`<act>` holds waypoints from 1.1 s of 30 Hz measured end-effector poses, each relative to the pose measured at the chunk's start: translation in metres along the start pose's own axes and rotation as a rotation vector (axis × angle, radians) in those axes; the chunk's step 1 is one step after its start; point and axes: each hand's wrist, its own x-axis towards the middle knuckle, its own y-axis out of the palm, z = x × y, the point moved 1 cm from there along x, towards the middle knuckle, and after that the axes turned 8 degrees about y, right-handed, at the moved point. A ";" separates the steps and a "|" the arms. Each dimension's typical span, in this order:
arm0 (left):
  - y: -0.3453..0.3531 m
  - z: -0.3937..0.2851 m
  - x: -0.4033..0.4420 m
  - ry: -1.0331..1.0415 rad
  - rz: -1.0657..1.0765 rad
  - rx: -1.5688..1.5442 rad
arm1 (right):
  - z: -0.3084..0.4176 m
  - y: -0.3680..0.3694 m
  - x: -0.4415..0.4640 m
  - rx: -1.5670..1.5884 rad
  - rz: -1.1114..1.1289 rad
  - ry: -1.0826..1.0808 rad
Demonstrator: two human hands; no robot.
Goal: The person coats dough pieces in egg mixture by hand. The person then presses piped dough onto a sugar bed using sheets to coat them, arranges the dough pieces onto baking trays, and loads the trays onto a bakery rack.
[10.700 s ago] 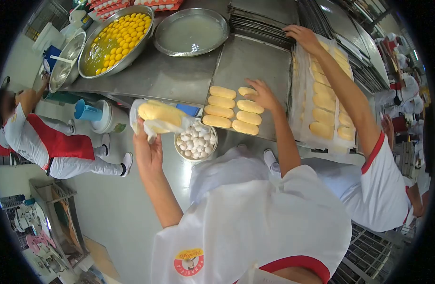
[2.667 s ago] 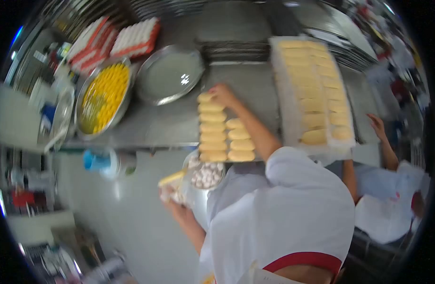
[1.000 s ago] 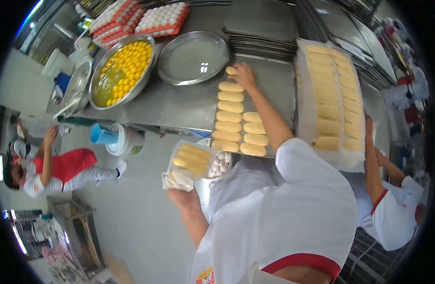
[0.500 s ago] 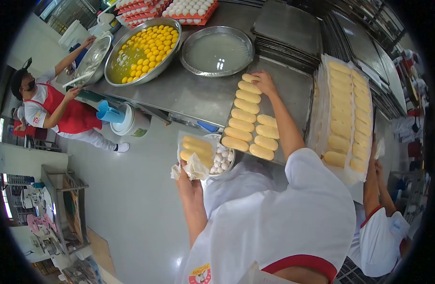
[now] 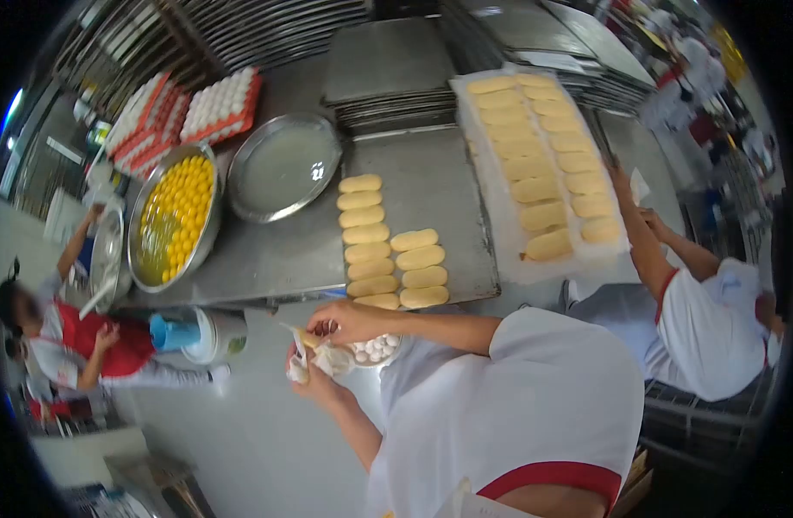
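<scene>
The left hand [image 5: 329, 393] grips crumpled paper [image 5: 334, 357], likely cradling the soft roll [image 5: 309, 339]; the right hand [image 5: 352, 322] curls there, grip unclear; rows on the tray [image 5: 418, 177] likely save space

I was looking into a bakery kitchen: pale oblong dough pieces on a flat grey metal tray [image 5: 431, 181], stacked dark metal baking trays [image 5: 388, 65], a round steel bowl of yellow yolks [image 5: 174, 220].
</scene>
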 end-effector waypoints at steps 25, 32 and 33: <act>0.041 0.022 0.011 -0.253 0.210 -0.133 | -0.039 -0.036 -0.021 0.440 -0.217 0.099; 0.056 -0.002 -0.008 -0.227 0.192 -0.325 | -0.036 -0.063 -0.028 0.943 -0.307 0.301; 0.053 0.000 -0.006 -0.213 0.178 -0.351 | -0.034 -0.068 -0.029 1.028 -0.332 0.229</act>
